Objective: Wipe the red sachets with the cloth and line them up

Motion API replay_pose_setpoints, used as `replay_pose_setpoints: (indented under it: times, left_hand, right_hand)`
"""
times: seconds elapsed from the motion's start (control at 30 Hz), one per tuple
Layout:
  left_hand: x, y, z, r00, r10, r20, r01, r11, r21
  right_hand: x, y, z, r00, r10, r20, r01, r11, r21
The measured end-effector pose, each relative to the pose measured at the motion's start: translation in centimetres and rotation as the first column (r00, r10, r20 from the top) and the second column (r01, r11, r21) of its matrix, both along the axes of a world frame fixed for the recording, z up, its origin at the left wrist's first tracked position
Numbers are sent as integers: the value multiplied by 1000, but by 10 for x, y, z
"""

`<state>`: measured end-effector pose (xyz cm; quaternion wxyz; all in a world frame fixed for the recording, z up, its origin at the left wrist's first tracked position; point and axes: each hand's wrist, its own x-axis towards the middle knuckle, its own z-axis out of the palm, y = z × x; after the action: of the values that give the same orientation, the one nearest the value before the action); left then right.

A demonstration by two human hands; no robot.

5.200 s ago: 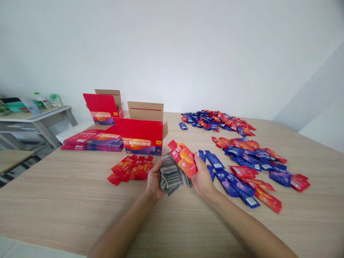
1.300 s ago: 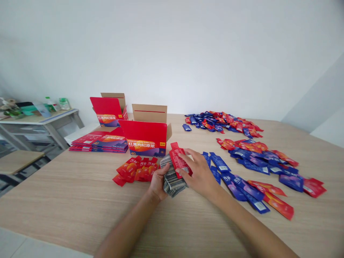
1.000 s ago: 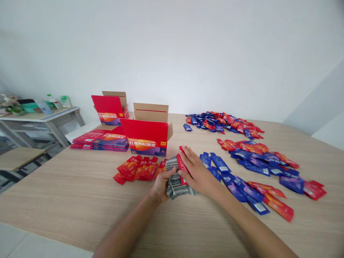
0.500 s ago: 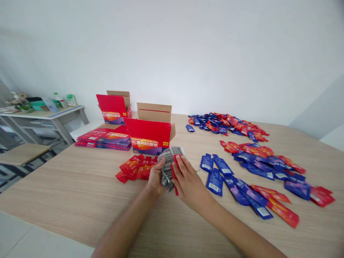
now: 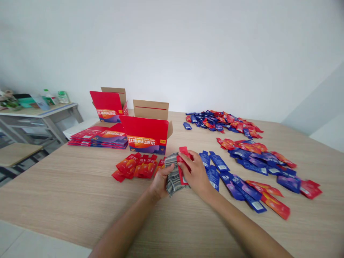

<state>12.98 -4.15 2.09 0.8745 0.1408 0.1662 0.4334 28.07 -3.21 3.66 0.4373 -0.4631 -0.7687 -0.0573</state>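
Observation:
In the middle of the view, my left hand is closed round a thick stack of sachets, whose grey striped edges face up. My right hand has its fingers on a red sachet at the right side of that stack, pressing against it. Just left of the hands lie several red sachets on the table. Behind them stands a red box with its top flaps raised. Blue sachets lie close to the right of my right hand.
Flat red cartons are stacked at the left, with a second raised-flap box behind. A large mixed sachet pile lies at the back, and more mixed sachets spread to the right. A side desk and stool stand far left.
Both hands have moved slightly right and the stack has turned a little. My right fingers have shifted and curled, so more of the red sachet shows. The whole view has shifted slightly.

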Motion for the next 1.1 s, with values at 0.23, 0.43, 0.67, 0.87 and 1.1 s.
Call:
replay_pose_setpoints:
  times: [0.23, 0.43, 0.67, 0.87, 1.1]
  left_hand:
    - [9, -12, -2, 994, -101, -41, 104, 992, 66]
    - [3, -11, 8, 999, -19, -46, 21, 999, 33]
    - [-16, 3, 22, 992, 122, -18, -122, 992, -20]
    - [-17, 2, 26, 995, 101, -10, -101, 994, -46]
    - [-20, 7, 19, 992, 124, 19, -124, 992, 12]
  right_hand:
    - [19, 4, 24, 989, -110, -99, 112, 994, 18]
    - [13, 1, 20, 994, -76, -75, 74, 997, -28]
    - [-6, -12, 9, 995, -10, 101, 7, 1000, 29]
    - [-8, -21, 17, 968, -117, 221, 105, 992, 64]
    - [-12, -24, 8, 972, 38, 233, -46, 998, 30]
